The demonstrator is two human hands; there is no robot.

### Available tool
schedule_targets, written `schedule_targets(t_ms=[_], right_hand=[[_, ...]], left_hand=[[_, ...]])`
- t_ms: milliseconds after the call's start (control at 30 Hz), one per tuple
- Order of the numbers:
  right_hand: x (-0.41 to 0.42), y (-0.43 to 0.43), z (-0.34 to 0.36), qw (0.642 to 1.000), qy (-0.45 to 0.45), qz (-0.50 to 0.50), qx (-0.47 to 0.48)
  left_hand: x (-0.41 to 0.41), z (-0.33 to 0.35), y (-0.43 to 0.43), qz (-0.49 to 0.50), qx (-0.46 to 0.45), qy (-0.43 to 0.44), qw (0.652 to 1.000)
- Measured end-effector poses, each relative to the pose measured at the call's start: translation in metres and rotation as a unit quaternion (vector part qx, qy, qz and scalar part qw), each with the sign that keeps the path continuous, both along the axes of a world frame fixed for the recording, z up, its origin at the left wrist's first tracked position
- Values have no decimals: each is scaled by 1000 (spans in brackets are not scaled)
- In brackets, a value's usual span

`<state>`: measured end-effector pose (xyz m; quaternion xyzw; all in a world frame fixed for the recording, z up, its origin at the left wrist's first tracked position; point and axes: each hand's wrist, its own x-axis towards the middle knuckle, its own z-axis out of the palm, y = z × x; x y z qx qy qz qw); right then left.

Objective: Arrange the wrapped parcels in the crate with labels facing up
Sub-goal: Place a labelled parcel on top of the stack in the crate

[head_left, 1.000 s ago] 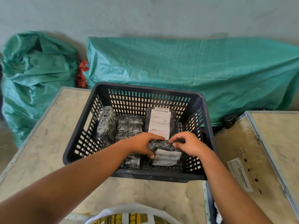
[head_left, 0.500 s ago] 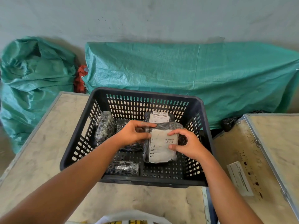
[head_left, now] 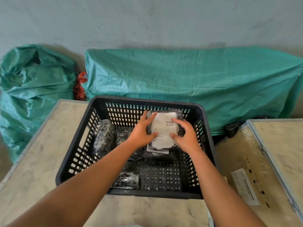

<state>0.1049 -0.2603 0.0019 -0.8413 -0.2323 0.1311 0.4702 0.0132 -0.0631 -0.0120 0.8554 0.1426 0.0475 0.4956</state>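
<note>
Currently both hands, left hand and right hand, grip the labelled parcel by its side edges, label up, over the crate far-right corner. Risk: slick wrap lets it slide off the parcel beneath.

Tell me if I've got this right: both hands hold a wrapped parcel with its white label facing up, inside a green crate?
Not quite. The head view shows the crate is black, not green; the green things are the woven sacks behind it. The rest holds: the left hand and right hand hold the parcel, white label up, inside the crate.
</note>
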Motion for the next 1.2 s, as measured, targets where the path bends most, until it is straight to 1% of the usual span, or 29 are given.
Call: schedule_targets(t_ms=[67,133,233,333,433,533,600,700,900,1033,1133,1200], right_hand=[[2,-1,-8,999,47,18,-17],[6,-3,-15,997,67,37,-23],[7,-2,-23,993,89,74,-39],[6,-2,-28,984,134,95,-76],[8,-4,-33,978,150,102,-106],[5,-2,-35,969,181,127,-106],[3,-3,-35,968,196,123,-97],[2,-3,-35,969,204,111,-85],[4,-4,-41,969,210,105,-71],[4,-3,-44,970,204,110,-78],[3,-1,-41,973,183,107,-88],[1,-1,-39,976,158,98,-112]], left_hand=[[-6,-19,0,-37,28,38,998],[-15,-36,2,-93,46,78,992],[-23,-44,8,-145,38,102,983],[-23,-45,13,-152,30,98,983],[-22,-48,11,-146,16,114,983],[-21,-48,9,-132,-13,125,983],[-21,-48,9,-128,-37,123,983],[-23,-48,9,-123,-69,117,983],[-26,-52,8,-111,-94,107,983],[-26,-52,8,-109,-100,110,983],[-26,-49,7,-106,-88,110,984],[-27,-42,9,-107,-75,122,984]])
